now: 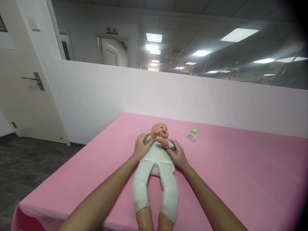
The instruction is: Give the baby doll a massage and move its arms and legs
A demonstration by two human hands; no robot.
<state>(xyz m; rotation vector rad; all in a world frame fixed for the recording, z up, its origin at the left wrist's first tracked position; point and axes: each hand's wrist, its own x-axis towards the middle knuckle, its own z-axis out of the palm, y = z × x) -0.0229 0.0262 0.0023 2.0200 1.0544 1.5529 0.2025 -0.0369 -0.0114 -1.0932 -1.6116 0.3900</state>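
A baby doll [157, 154] with a white cloth body lies on its back, its head toward the far side and its legs toward me. Its plastic forearms are folded over its chest. My left hand [141, 146] is closed around the doll's upper arm and side on the left. On the other side, my right hand [178, 154] grips the doll's other sleeved arm, thumb against the torso. Some fingertips of both hands are hidden behind the doll. Its feet run out of view at the bottom.
Right of the doll's head stands a small clear bottle with a green cap [192, 135]. A pink cloth [228, 173] covers the table. Behind it runs a low white wall [192, 99] with glass above. A door [26, 73] is at the left.
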